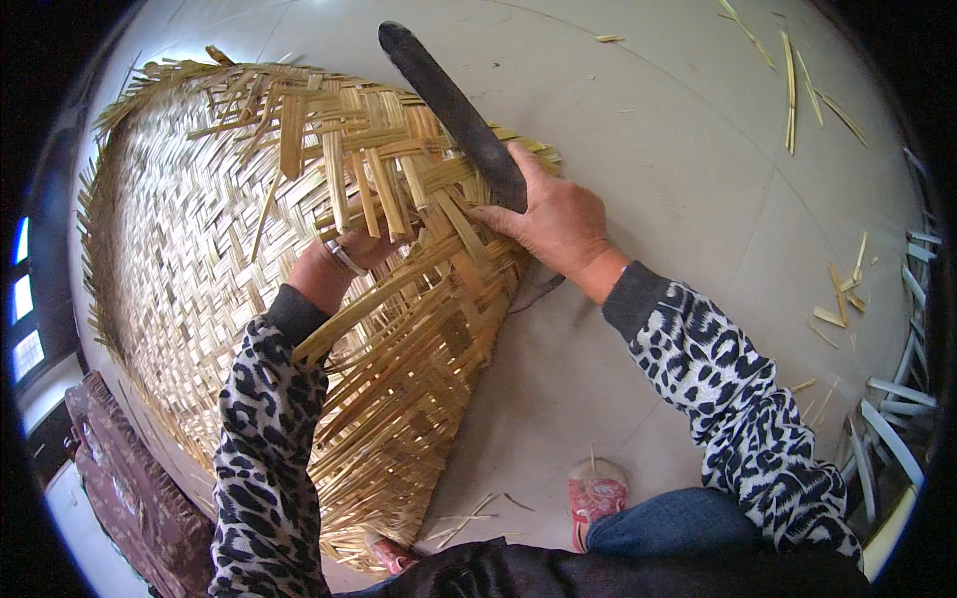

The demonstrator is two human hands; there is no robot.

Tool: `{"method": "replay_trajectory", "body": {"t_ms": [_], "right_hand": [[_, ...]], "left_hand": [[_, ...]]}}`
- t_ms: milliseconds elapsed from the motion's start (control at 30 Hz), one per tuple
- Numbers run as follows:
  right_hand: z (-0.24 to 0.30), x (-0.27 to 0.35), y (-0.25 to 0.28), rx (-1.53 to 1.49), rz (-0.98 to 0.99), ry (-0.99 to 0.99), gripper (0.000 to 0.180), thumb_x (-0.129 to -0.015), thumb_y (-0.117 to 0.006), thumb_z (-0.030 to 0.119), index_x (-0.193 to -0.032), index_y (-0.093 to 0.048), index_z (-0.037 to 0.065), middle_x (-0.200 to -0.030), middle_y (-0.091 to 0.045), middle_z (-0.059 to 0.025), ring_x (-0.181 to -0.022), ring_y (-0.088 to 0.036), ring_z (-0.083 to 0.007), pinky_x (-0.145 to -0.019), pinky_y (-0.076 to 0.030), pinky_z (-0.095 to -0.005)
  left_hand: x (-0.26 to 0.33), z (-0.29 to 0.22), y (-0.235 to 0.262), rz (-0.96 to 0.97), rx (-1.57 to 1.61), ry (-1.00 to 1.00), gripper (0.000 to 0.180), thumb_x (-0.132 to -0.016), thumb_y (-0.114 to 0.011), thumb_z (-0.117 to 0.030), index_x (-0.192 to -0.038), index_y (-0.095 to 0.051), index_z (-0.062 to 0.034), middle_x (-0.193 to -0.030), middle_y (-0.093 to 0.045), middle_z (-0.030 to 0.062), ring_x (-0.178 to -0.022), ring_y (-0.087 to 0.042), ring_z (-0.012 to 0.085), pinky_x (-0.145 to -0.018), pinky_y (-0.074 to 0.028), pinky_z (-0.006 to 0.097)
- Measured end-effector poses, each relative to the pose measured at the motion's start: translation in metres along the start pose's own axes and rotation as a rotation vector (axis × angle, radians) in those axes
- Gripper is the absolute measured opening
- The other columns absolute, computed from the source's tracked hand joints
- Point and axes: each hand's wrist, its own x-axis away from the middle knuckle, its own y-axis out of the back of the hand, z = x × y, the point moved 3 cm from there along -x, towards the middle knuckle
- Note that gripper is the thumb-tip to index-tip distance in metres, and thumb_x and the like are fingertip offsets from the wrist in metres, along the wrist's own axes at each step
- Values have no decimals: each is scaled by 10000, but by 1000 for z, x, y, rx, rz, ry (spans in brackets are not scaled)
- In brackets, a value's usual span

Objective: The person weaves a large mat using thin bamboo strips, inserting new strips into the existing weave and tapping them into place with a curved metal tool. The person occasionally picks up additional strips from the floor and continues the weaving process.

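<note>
A large mat [179, 219] of flat straw-coloured strips, like split bamboo or cane, curves up in front of me. Loose strip ends stick out along its upper part. My left hand [361, 251], with a pale bracelet at the wrist, is tucked among the strips [391, 204]; its fingers curl behind them and are partly hidden. My right hand [563, 214] grips a long dark tool [449, 100] at the mat's right edge. The tool's rounded end points up and left, and a dark curved part shows below the hand. My right thumb lies close to the weave.
Cut strips lie scattered on the pale floor [678, 199], at the upper right and near my red shoe [598, 493]. Pale blue-grey chair-like slats [890, 439] stand along the right rim. A brown patterned piece [130, 468] is at the lower left.
</note>
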Motion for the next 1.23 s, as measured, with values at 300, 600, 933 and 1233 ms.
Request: {"method": "replay_trajectory", "body": {"t_ms": [300, 600, 933, 1233], "right_hand": [[-2, -1, -3, 38, 3, -4, 891, -774, -657, 711, -1391, -496, 90, -756, -699, -151, -670, -702, -320, -600, -550, -423], [-2, -1, -3, 33, 16, -13, 881, -777, -659, 706, -1394, -492, 99, -797, -708, -155, -707, -708, -323, -625, -555, -423], [-2, -1, -5, 31, -19, 23, 872, -779, -666, 694, -1399, -486, 108, -781, -704, -147, -670, -701, -319, -594, -550, -418], [0, -2, -4, 53, 0, 4, 856, -789, -659, 696, -1405, -481, 129, -793, -712, -136, -691, -714, -306, -602, -554, -422]], "left_hand": [[-2, 42, 21, 70, -22, -81, 344, -988, -405, 7, -1326, -462, 42, -1275, -599, 149, -1219, -586, 225, -1022, -490, 310], [-2, 26, 10, -34, 62, -25, 265, -976, -465, 14, -1218, -567, 54, -1222, -658, 110, -1118, -645, 187, -991, -502, 305], [-3, 38, 7, -2, 381, -5, 349, -990, -419, 37, -1329, -481, 91, -1307, -603, 150, -1217, -592, 194, -1062, -467, 306], [-6, 48, 11, 126, 419, 13, 342, -994, -405, 42, -1330, -463, 67, -1294, -590, 113, -1215, -571, 172, -1053, -456, 289]]}}
